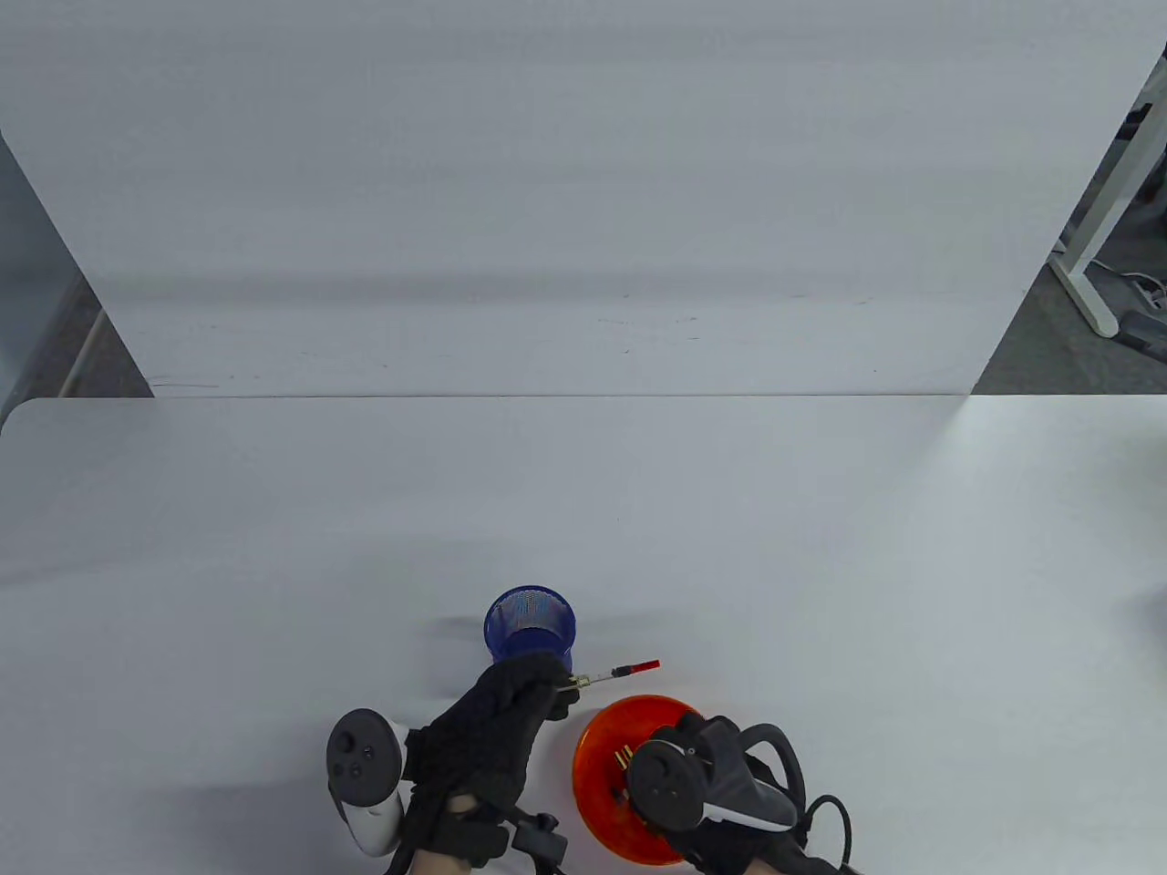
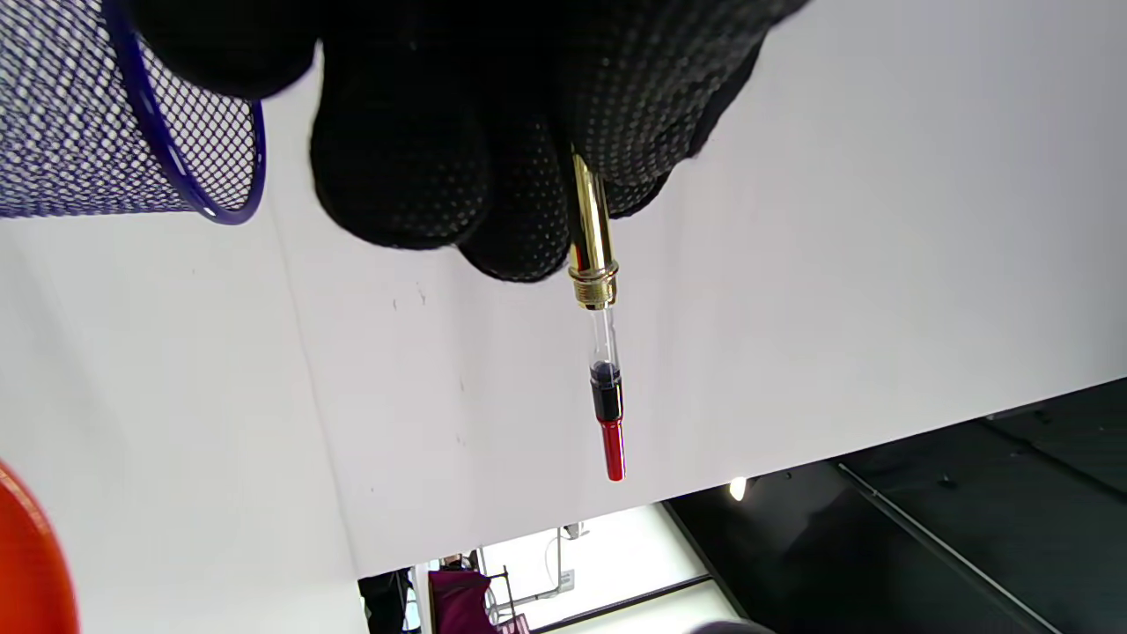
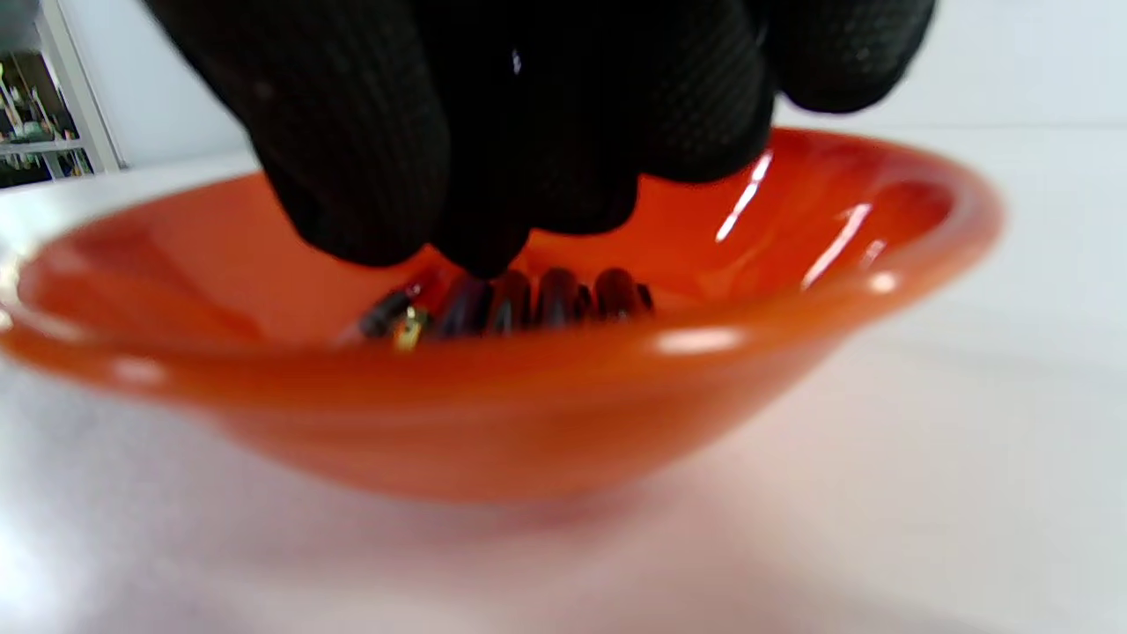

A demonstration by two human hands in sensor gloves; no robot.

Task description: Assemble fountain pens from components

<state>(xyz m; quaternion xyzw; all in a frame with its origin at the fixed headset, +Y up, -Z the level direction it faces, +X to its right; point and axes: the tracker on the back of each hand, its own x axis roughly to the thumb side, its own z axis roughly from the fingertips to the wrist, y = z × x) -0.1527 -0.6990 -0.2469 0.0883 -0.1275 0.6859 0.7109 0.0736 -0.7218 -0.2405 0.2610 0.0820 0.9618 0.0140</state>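
Left hand: the left hand (image 1: 497, 729), in a black glove, reaches up from the bottom edge of the table view, just below the blue cup; its fingers (image 2: 414, 176) pinch the gold end of a pen part.
Pen part: the pen part (image 1: 613, 674) is held above the bench and points right and slightly up in the table view; in the left wrist view it shows a gold grip with a threaded collar, then a clear tube, a black piece and a red tip (image 2: 612, 449) at the free end.
Right hand: the right hand (image 1: 702, 784) hangs over the orange bowl, its tracker covering much of the bowl in the table view.
Right fingers: the gloved fingers (image 3: 370, 158) are bunched together and dip into the bowl, down at the pieces lying there; whether they grip one cannot be told, as the tips hide the contact.
Orange bowl: the orange bowl (image 1: 602, 775) stands on the bench at the bottom, right of the left hand; several dark, rounded pen pieces (image 3: 546, 299) lie side by side in its bottom, with one gold bit among them.
Blue cup: a blue mesh cup (image 1: 530, 624) stands upright just above the left hand, near the bowl.
Bench: the white bench (image 1: 821, 565) carries the cup and the bowl.
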